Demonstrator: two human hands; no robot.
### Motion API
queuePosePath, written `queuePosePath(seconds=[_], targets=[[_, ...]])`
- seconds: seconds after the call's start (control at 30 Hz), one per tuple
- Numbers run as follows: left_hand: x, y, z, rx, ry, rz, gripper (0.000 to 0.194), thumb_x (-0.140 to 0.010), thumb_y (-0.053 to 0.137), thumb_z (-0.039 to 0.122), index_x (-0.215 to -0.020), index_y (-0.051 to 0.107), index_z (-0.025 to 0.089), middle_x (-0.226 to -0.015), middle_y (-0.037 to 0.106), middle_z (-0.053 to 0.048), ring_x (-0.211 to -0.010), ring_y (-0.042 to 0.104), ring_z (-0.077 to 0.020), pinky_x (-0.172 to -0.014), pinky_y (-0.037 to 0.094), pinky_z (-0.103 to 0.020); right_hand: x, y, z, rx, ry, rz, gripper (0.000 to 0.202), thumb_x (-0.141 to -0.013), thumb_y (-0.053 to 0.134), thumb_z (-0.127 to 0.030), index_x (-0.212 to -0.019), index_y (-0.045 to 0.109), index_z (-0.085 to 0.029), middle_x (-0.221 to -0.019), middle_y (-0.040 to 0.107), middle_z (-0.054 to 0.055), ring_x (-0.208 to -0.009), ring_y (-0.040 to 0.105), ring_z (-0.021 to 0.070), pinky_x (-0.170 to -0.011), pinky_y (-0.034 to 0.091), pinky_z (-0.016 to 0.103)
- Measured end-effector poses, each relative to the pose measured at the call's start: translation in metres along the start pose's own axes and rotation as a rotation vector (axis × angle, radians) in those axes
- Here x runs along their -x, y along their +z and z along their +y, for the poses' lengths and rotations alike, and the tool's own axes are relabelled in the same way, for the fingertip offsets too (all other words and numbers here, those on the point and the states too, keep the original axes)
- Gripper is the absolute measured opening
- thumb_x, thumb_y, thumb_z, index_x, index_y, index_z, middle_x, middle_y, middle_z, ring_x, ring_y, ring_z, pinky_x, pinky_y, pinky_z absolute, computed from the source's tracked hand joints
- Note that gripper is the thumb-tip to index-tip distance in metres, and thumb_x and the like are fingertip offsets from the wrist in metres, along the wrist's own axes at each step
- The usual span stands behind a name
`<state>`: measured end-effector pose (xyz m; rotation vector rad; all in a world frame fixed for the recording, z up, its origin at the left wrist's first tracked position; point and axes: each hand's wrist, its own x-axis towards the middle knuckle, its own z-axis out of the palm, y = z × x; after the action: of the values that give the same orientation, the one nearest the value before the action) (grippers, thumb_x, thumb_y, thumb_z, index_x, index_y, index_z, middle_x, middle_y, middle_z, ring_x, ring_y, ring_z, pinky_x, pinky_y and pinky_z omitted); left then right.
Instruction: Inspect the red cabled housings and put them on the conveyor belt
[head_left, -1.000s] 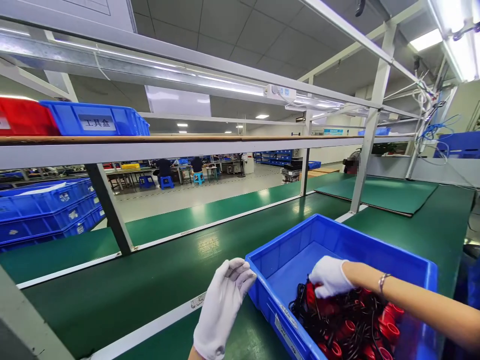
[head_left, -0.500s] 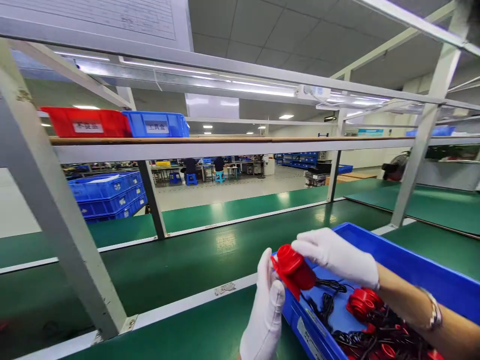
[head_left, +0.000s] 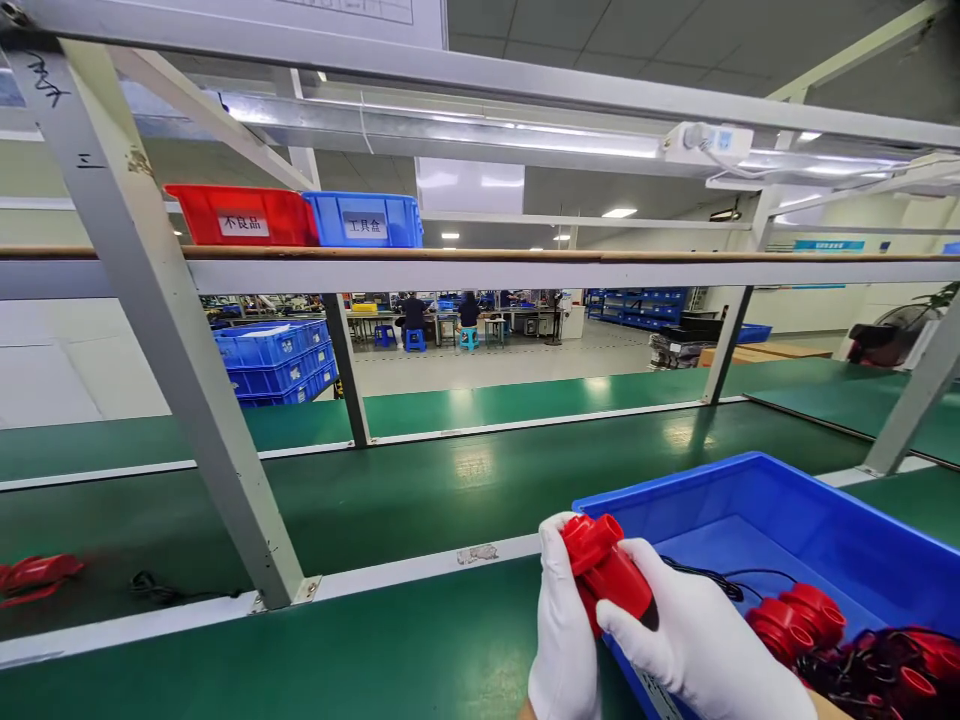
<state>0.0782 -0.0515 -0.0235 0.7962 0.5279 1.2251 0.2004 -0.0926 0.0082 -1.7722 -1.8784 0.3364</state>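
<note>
Both my hands wear white gloves and hold one red plastic housing (head_left: 606,568) with a short round spout, just above the near left side of a blue bin (head_left: 739,490). My left hand (head_left: 566,635) is closed along the housing's left side. From the right, my right hand (head_left: 686,640) grips its lower body, thumb in front; some of its fingers are hidden behind it. Inside the bin lie several similar red housings (head_left: 799,620) with tangled black cables (head_left: 832,665). A black cable also runs across the bin floor behind my right hand.
A green belt (head_left: 420,490) runs beyond the near white rail. At far left lie a red part (head_left: 37,575) and a black cable (head_left: 161,588). A slanted metal post (head_left: 217,430) stands left. Red (head_left: 244,215) and blue (head_left: 364,220) boxes sit on the shelf. People sit far behind.
My right hand has come down from the housing's top to grip its body. The housing has turned, its spout now pointing up and right. The view has shifted left, showing the red part on the belt.
</note>
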Motion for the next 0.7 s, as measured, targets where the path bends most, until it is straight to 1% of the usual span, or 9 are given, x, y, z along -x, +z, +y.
queuePosePath(seconds=[0.13,0.3,0.33,0.4,0.43,0.5,0.6,0.63,0.7], targets=[[0.000,0.003,0.008,0.012,0.037,-0.058,0.058,-0.096,0.030,0.067,-0.118,0.060,0.023,-0.109,0.065,-0.006,-0.101,0.057,-0.0210,-0.099,0.041,-0.034,0.002,0.000,0.003,0.035,-0.054,0.070,0.044,-0.081,0.059,-0.061,-0.109,0.057,-0.026,-0.089,0.073,0.005,-0.074,0.071,0.0264,-0.065,0.052,0.033],[-0.006,0.001,0.009,0.201,0.092,-0.229,0.066,-0.095,0.020,0.069,-0.117,0.060,0.021,-0.093,0.058,-0.006,-0.082,0.052,-0.0176,-0.086,0.043,-0.032,0.008,-0.006,0.005,0.029,-0.251,0.136,0.053,-0.083,0.066,-0.057,-0.129,0.052,-0.035,-0.109,0.072,0.002,-0.090,0.071,0.0229,-0.074,0.056,0.029],[-0.007,0.000,0.008,0.216,0.115,-0.251,0.066,-0.095,0.020,0.069,-0.118,0.060,0.021,-0.092,0.056,-0.005,-0.080,0.051,-0.0174,-0.084,0.043,-0.032,0.010,-0.008,0.004,0.031,-0.271,0.157,0.051,-0.082,0.067,-0.057,-0.126,0.054,-0.035,-0.104,0.072,0.001,-0.085,0.071,0.0220,-0.072,0.056,0.029],[-0.009,-0.002,0.004,0.187,0.186,-0.264,0.066,-0.094,0.023,0.071,-0.120,0.059,0.022,-0.089,0.055,-0.005,-0.077,0.051,-0.0179,-0.079,0.044,-0.032,0.015,-0.013,0.002,0.050,-0.269,0.183,0.037,-0.080,0.066,-0.058,-0.107,0.061,-0.032,-0.084,0.071,0.001,-0.068,0.067,0.0207,-0.060,0.053,0.029],[-0.010,-0.004,0.001,0.146,0.241,-0.246,0.067,-0.092,0.026,0.073,-0.121,0.059,0.023,-0.090,0.055,-0.006,-0.077,0.052,-0.0189,-0.077,0.045,-0.033,0.018,-0.015,0.000,0.062,-0.251,0.176,0.032,-0.080,0.064,-0.059,-0.093,0.062,-0.030,-0.073,0.067,0.001,-0.059,0.062,0.0199,-0.053,0.049,0.029],[-0.012,-0.010,-0.006,0.041,0.357,-0.194,0.072,-0.083,0.040,0.080,-0.123,0.059,0.024,-0.095,0.057,-0.008,-0.080,0.054,-0.0227,-0.078,0.046,-0.037,0.023,-0.018,-0.003,0.076,-0.200,0.115,0.036,-0.081,0.059,-0.062,-0.074,0.055,-0.027,-0.061,0.058,0.001,-0.051,0.055,0.0187,-0.046,0.041,0.029],[-0.016,-0.026,-0.015,-0.107,0.438,-0.157,0.080,-0.062,0.066,0.083,-0.118,0.064,0.024,-0.097,0.063,-0.011,-0.089,0.058,-0.0315,-0.088,0.047,-0.045,0.026,-0.020,-0.005,0.056,-0.146,0.005,0.040,-0.090,0.047,-0.062,-0.073,0.054,-0.026,-0.065,0.061,0.002,-0.055,0.056,0.0183,-0.050,0.043,0.029],[-0.018,-0.033,-0.016,-0.129,0.424,-0.152,0.077,-0.059,0.070,0.081,-0.111,0.067,0.025,-0.095,0.064,-0.012,-0.092,0.059,-0.0342,-0.093,0.046,-0.048,0.025,-0.020,-0.006,0.047,-0.153,-0.021,0.040,-0.093,0.043,-0.061,-0.076,0.055,-0.026,-0.068,0.062,0.002,-0.058,0.058,0.0182,-0.053,0.045,0.028],[-0.023,-0.046,-0.015,-0.115,0.379,-0.094,0.061,-0.066,0.066,0.079,-0.096,0.069,0.026,-0.092,0.067,-0.013,-0.102,0.060,-0.0375,-0.101,0.043,-0.053,0.020,-0.024,-0.006,0.037,-0.232,-0.053,0.041,-0.097,0.038,-0.058,-0.080,0.058,-0.027,-0.072,0.065,0.003,-0.061,0.060,0.0179,-0.057,0.049,0.027]])
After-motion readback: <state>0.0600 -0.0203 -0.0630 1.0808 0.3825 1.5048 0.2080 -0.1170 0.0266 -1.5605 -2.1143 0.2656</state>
